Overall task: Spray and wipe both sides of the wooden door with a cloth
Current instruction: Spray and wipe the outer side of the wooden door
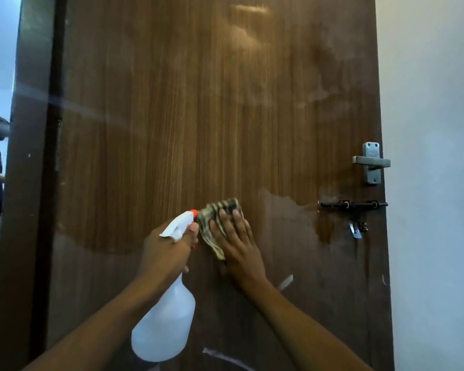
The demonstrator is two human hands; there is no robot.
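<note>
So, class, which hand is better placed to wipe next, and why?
Right: the right hand presses the checked cloth on the brown wooden door; the left hand grips the white plastic spray bottle.

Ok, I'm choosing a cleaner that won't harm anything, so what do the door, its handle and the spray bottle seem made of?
The door: wood or a wood-look laminate, I cannot tell which; brown, straight vertical grain, soft sheen. The handle: metal by its look, dull silver-grey. The spray bottle: translucent white plastic, milky body, opaque white trigger head with a red tip.
</note>
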